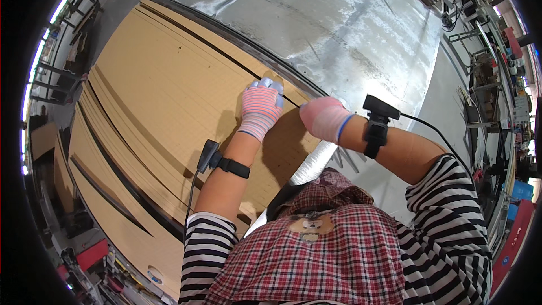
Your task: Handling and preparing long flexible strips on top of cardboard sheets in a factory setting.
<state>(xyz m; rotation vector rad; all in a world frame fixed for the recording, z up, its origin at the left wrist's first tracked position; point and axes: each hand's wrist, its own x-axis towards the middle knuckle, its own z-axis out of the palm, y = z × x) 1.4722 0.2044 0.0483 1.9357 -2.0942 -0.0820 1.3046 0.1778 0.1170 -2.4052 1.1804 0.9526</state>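
A large brown cardboard sheet (186, 73) lies on a stack, with a dark narrow gap running along its far side and a thin cardboard strip beyond it. My left hand (261, 107), in a pink-and-grey striped glove with pale fingertips, rests on the sheet. Its fingers are spread and reach the gap. At the sheet's right end is my right hand (326, 118), slightly blurred, in a matching glove. It is curled closed beside the gap's end; its fingertips and whatever they hold are hidden.
Beyond the cardboard spreads a grey, white-streaked metal surface (316, 22). More cardboard sheets (118, 175) with dark gaps between them are layered at left. Silvery foil (316, 161) lies at the edge near my body. Racks (485, 85) stand at right; cables trail from my wrist devices.
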